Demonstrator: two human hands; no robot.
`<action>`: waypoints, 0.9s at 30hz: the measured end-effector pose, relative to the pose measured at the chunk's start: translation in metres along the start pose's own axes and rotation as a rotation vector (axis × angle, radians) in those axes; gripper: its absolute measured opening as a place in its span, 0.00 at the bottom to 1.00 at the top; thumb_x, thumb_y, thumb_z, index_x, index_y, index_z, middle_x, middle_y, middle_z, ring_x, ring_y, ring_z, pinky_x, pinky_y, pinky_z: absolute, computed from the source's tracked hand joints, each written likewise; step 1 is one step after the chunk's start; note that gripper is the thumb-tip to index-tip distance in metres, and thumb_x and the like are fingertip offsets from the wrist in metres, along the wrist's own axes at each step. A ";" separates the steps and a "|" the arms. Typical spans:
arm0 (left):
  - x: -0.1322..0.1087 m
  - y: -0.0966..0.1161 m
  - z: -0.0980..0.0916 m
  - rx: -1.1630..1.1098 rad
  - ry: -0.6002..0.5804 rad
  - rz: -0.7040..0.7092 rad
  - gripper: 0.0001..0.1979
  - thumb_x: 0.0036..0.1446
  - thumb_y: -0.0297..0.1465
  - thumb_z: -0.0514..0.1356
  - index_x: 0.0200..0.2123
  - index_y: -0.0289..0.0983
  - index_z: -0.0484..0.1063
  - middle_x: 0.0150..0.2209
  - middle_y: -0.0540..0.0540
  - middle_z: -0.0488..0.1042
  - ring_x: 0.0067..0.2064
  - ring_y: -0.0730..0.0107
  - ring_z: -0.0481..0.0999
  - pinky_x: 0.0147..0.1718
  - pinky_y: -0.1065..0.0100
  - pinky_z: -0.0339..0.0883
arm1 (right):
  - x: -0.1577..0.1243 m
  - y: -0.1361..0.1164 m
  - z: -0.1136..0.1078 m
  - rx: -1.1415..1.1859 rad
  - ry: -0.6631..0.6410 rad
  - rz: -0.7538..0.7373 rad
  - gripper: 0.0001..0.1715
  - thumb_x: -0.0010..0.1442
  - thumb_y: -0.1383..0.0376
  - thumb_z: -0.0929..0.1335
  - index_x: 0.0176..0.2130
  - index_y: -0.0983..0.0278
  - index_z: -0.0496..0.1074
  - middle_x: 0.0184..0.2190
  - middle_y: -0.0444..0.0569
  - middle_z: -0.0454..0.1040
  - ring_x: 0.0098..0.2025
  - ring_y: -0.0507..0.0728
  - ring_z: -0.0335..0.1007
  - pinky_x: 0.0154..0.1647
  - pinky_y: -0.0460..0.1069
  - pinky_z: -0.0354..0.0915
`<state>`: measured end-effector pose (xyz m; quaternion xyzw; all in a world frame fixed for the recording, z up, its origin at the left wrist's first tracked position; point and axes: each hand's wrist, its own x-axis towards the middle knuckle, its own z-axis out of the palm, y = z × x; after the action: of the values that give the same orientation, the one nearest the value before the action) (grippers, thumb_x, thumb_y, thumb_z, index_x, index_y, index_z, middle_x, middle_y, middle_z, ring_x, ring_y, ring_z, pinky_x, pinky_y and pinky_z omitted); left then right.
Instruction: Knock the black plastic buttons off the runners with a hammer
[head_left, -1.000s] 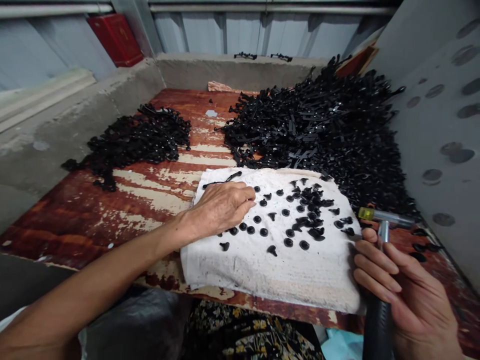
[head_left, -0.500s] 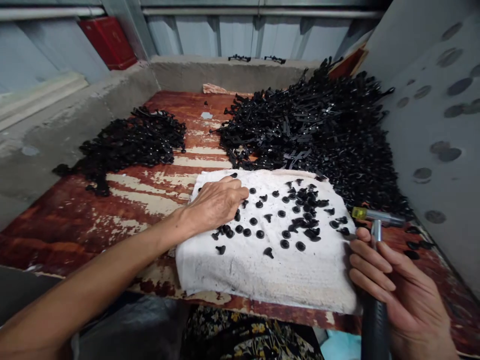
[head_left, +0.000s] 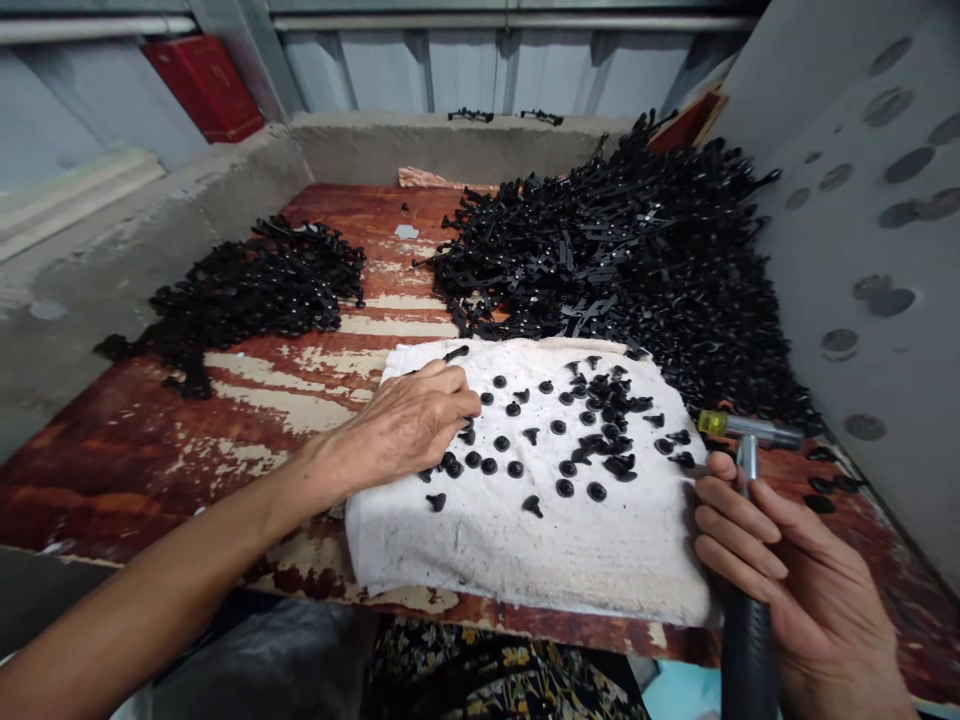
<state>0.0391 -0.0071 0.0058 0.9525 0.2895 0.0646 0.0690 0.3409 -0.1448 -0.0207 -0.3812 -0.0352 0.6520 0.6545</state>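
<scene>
My left hand (head_left: 405, 425) rests on a folded white towel (head_left: 525, 545), its curled fingers among small black plastic parts (head_left: 566, 487) scattered across the cloth. Its fingertips are partly hidden, so I cannot tell whether they pinch a part. At the towel's right edge, my right hand (head_left: 765, 560) grips the black handle of a small hammer (head_left: 746, 640). The hammer's metal head (head_left: 750, 428) has a yellow tip and stands upright just beyond my fingers.
A large heap of black plastic strips (head_left: 615, 260) lies behind the towel, with a smaller heap (head_left: 255, 290) to the left. Both sit on a worn red-brown board (head_left: 150, 480) between a concrete ledge (head_left: 450, 150) and a grey panel with round marks (head_left: 862, 250).
My left hand has shifted slightly, and the long black strip at the towel's far edge no longer shows. More small parts lie beside that hand. The whole view has drifted slightly.
</scene>
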 end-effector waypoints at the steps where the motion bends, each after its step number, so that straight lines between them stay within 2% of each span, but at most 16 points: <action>1: 0.000 0.000 0.001 0.004 -0.008 -0.004 0.11 0.61 0.22 0.51 0.33 0.38 0.72 0.35 0.46 0.70 0.40 0.65 0.69 0.36 0.66 0.64 | 0.000 0.000 0.000 -0.006 -0.006 0.000 0.16 0.46 0.75 0.74 0.36 0.67 0.69 0.17 0.35 0.62 0.12 0.44 0.58 0.09 0.36 0.62; 4: 0.003 -0.001 0.004 0.011 -0.015 -0.016 0.12 0.61 0.22 0.50 0.31 0.37 0.71 0.33 0.47 0.69 0.39 0.64 0.69 0.36 0.65 0.63 | 0.000 0.000 0.000 -0.016 -0.013 0.003 0.16 0.46 0.75 0.74 0.36 0.67 0.69 0.17 0.35 0.63 0.12 0.44 0.58 0.09 0.36 0.62; 13: 0.011 -0.001 0.001 0.124 0.052 -0.103 0.11 0.60 0.22 0.51 0.34 0.36 0.72 0.35 0.45 0.68 0.38 0.62 0.68 0.32 0.64 0.62 | 0.000 0.000 0.004 0.009 0.008 0.001 0.18 0.44 0.76 0.76 0.35 0.68 0.70 0.17 0.35 0.64 0.11 0.44 0.60 0.08 0.37 0.63; 16: 0.002 0.005 -0.001 0.076 0.072 -0.079 0.09 0.61 0.23 0.52 0.33 0.36 0.72 0.36 0.44 0.68 0.40 0.63 0.68 0.35 0.64 0.63 | 0.001 0.000 0.004 0.021 0.020 0.004 0.18 0.42 0.76 0.76 0.34 0.68 0.70 0.16 0.35 0.63 0.11 0.44 0.60 0.07 0.37 0.63; 20: -0.005 0.011 0.000 0.000 0.032 -0.016 0.09 0.62 0.25 0.53 0.32 0.37 0.72 0.37 0.45 0.70 0.41 0.63 0.68 0.37 0.63 0.63 | 0.002 0.000 0.002 0.018 0.044 -0.004 0.20 0.40 0.76 0.77 0.34 0.69 0.70 0.16 0.35 0.63 0.10 0.44 0.59 0.06 0.38 0.62; 27: 0.015 0.010 0.003 -0.028 -0.004 -0.016 0.12 0.62 0.24 0.50 0.31 0.37 0.72 0.35 0.45 0.69 0.40 0.64 0.68 0.36 0.64 0.64 | 0.001 -0.001 0.003 0.001 0.029 0.005 0.18 0.44 0.75 0.75 0.35 0.66 0.69 0.16 0.33 0.61 0.11 0.43 0.56 0.07 0.36 0.60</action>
<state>0.0571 -0.0071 0.0054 0.9491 0.2962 0.0662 0.0837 0.3399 -0.1428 -0.0187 -0.3903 -0.0246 0.6481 0.6535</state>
